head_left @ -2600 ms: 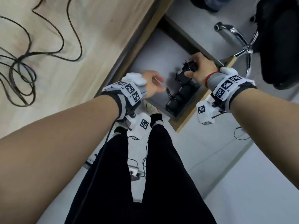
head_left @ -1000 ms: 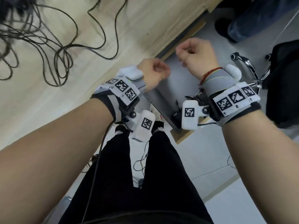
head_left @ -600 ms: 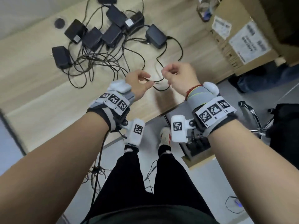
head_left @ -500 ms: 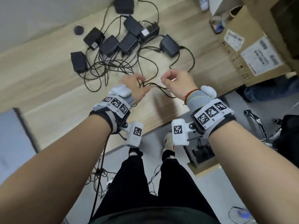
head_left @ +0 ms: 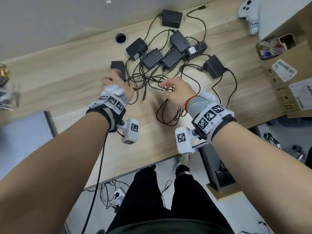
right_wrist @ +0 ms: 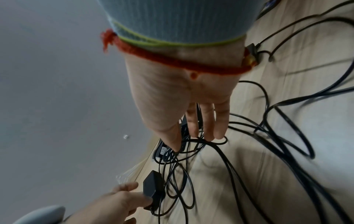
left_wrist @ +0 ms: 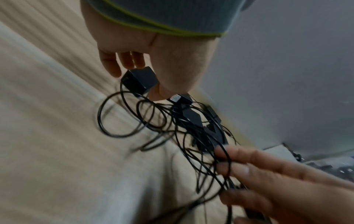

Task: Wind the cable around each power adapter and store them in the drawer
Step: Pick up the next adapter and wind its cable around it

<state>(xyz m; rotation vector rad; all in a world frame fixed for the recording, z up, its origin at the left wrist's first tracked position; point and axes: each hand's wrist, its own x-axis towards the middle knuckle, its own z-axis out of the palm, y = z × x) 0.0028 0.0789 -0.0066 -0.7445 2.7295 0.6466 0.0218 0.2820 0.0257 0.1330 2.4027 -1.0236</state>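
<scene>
The left hand [head_left: 116,81] closes its grip on the nearest power adapter [head_left: 118,70] at the tangle's left edge on the bench [head_left: 59,78], while the right hand [head_left: 177,90], fingers nearly straight, hooks a cable [right_wrist: 220,150], apparently to tease it free.

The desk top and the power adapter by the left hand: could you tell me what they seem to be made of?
Desk top: pale wood or wood-look laminate, matte, with straight grain lines. Power adapter: probably moulded plastic, matte black, a plain boxy shell, which the left hand grips.
</scene>
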